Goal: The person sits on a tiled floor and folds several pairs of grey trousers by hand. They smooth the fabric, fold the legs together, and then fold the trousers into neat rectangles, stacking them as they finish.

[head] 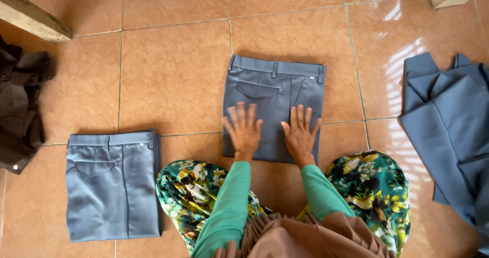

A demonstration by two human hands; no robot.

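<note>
Both hands, left hand (243, 128) and right hand (300, 133), lie flat with fingers spread, side by side on the folded grey trousers (272, 92), seemingly pressing them smooth against the tiled floor (173, 75), holding nothing.

sleeves: plain green, long, close-fitting to the wrists | hands: left hand (243, 131) and right hand (300, 135) bare, no rings or gloves | legs: green floral cloth, yellow and white blooms, 5 and 7 o'clock | 6 o'clock: pleated brown cloth
</note>
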